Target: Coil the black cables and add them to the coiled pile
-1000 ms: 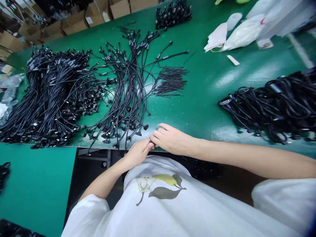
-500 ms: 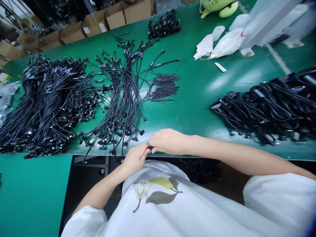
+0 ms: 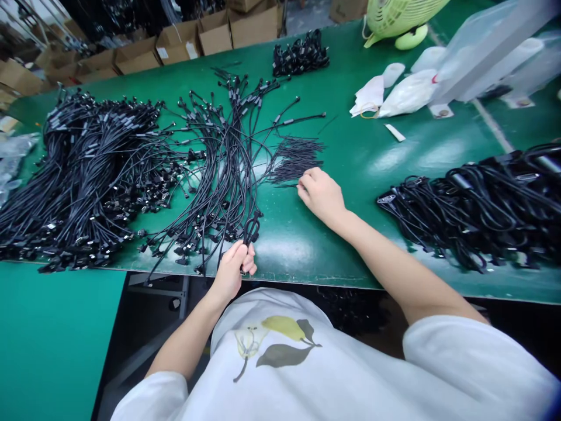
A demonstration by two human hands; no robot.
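Observation:
Near the table's front edge, my left hand (image 3: 234, 264) is closed around a black cable (image 3: 252, 229) folded into a small bundle, whose loop sticks up past the thumb. My right hand (image 3: 321, 193) reaches to the lower right corner of a pile of thin black twist ties (image 3: 295, 158). Its fingers are curled and pinched together at the pile's edge; whether a tie is between them is hidden. Loose black cables (image 3: 225, 158) with connectors at their ends lie spread just left of the ties and beyond my left hand.
A thick heap of cables (image 3: 96, 169) covers the left of the green table (image 3: 302, 251). Bundled cables lie at right (image 3: 477, 199) and at the back (image 3: 301, 54). A green fan (image 3: 397, 23), white rolls and a plastic bag (image 3: 407, 93) stand back right. Cardboard boxes (image 3: 177, 42) line the far edge.
My hands, together at the table's front edge before, have parted. The right went forward to the twist ties; the left moved slightly left, keeping the folded cable. The view has shifted a little.

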